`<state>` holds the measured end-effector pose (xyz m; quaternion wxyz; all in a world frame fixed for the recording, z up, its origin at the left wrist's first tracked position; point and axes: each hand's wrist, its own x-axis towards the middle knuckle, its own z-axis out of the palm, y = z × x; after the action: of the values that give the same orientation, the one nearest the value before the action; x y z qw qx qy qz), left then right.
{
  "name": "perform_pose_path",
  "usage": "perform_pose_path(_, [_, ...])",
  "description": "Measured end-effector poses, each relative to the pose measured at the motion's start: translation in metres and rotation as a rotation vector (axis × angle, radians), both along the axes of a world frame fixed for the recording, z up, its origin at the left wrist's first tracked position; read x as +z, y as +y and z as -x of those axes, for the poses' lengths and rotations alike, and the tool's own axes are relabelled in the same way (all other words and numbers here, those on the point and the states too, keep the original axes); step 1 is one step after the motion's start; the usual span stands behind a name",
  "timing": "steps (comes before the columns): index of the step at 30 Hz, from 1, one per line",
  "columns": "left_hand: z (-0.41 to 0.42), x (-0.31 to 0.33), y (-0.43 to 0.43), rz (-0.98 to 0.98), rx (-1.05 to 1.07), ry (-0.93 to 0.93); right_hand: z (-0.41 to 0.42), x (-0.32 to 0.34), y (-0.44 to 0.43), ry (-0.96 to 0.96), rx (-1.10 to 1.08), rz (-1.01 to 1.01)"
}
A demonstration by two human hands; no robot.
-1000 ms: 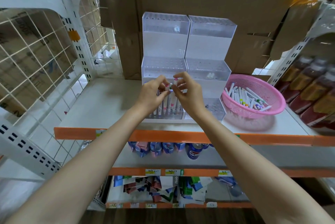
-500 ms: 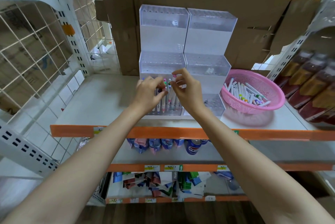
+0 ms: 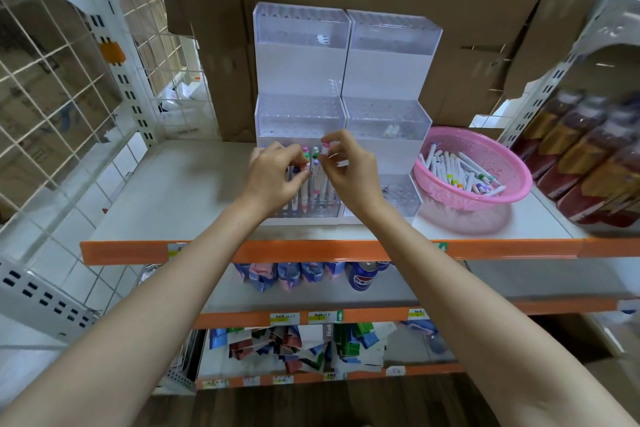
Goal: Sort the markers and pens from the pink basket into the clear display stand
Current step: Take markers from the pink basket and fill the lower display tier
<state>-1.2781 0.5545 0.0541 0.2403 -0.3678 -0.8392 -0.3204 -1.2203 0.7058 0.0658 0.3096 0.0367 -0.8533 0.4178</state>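
Left hand (image 3: 273, 177) pinches a red-capped marker (image 3: 305, 167); right hand (image 3: 348, 172) pinches a pink-capped marker (image 3: 325, 149) (both at the clear stand (image 3: 299, 59))

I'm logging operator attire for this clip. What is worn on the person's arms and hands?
Nothing is worn. The left hand and right hand are bare, with no gloves or rings visible. The left forearm and right forearm show no sleeve, watch or bracelet up to the frame's edge.

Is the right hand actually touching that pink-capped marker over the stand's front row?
Touching. In the head view the right hand pinches the pink-capped marker between thumb and forefinger just below its cap, above the stand.
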Motion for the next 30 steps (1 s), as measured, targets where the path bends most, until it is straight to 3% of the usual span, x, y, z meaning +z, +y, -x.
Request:
perform_pose_path(21, [0.001, 0.002, -0.001, 0.131, 0.011, 0.095, 0.005, -0.002, 0.001, -0.011, -0.007, -0.002])
perform_pose_path(26, [0.002, 0.002, -0.006, 0.144, 0.027, 0.173, 0.004, -0.004, 0.000, -0.004, 0.006, -0.060])
perform_pose_path(30, [0.001, -0.002, -0.012, 0.157, 0.091, 0.133, 0.004, -0.006, 0.001, 0.010, 0.005, -0.153])
